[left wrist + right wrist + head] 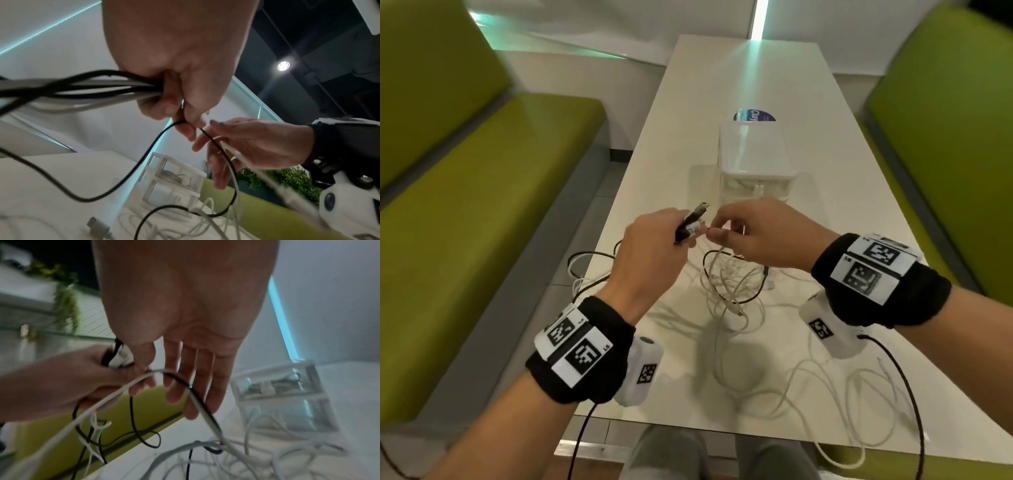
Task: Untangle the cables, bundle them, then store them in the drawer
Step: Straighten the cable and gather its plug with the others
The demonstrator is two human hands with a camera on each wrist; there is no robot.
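Green upholstery on the benches left and right of a long pale desk, seen from the head. Grips, with the left hand, a bunch of black and white cable ends raised above the desk, fingers curled tight round them. Meets it from the right with the right hand, thumb and forefinger closed on a thin strand just beside the bunch. Leaves the tangle of white and black cables sprawled on the near half of the desk, below both hands. Shows a clear plastic drawer unit standing just beyond the hands, mid-desk.

From the left wrist: clamps several black and grey-white cables in the fist, running off to the left. Lets a black cable drop from the fingertips in a long loop to the desk and climb again to the right hand, passing between its thumb and forefinger. Catches a metal plug lying on the near desk.

From the right wrist: holds the other fingers of the right hand straight and slightly apart, with a white and a black cable hooked over the forefinger. Blurs the tangle on the desk beneath; cannot tell which strands cross.
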